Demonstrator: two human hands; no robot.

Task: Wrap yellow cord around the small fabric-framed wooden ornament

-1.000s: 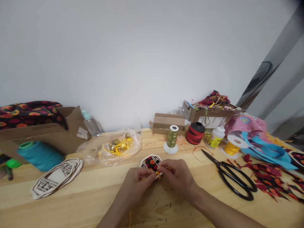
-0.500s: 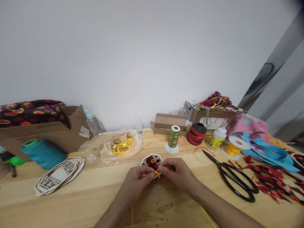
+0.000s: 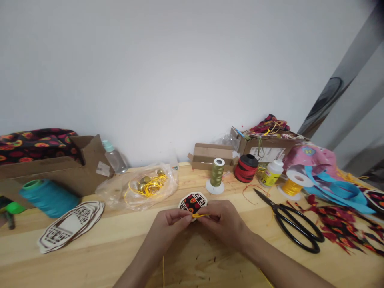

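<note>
At the patterned plaque's (image 3: 191, 201) near edge, left hand (image 3: 170, 225) and right hand (image 3: 225, 224) pinch yellow cord (image 3: 197, 215), seemingly knotting, which calls for an even pull.

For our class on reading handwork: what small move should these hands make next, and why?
Probably ease the hands gently apart to draw the yellow cord snug: the left hand and right hand both pinch it at the patterned panel's near edge, where it looks bunched.

From the wearer's head, one wide view looks forward and down, with the left hand (image 3: 169, 226) and right hand (image 3: 224, 222) near, wooden table (image 3: 99, 264) below, pale wall (image 3: 180, 80) beyond.
</note>
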